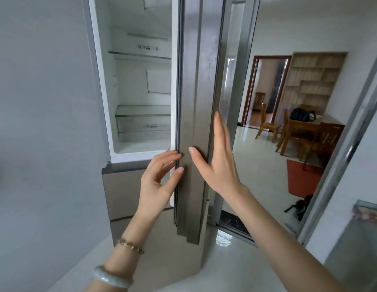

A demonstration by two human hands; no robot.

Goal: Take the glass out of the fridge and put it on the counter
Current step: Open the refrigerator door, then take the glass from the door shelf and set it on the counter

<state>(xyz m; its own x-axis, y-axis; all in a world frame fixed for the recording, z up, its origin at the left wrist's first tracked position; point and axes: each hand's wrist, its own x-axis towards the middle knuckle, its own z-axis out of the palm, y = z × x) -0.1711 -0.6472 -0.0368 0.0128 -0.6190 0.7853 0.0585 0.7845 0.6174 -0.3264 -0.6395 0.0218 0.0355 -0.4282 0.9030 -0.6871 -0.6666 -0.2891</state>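
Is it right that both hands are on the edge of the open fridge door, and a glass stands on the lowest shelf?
Not quite. Both hands, left and right, are on the open fridge door, but the head view shows no glass on the lowest shelf; it looks bare.

Bare forearms, no sleeves — the left wrist wears a pale green bangle [113, 277] and a beaded bracelet [130, 246].

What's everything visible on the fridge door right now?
The fridge door is open, swung out so its edge faces the camera. It looks like brushed grey metal, tall and narrow, with a dark rubber gasket strip down its inner side. The left hand touches the gasket edge with its fingertips; the right hand lies flat and open against the outer edge. Behind it the white fridge interior shows bare shelves; no glass is visible.
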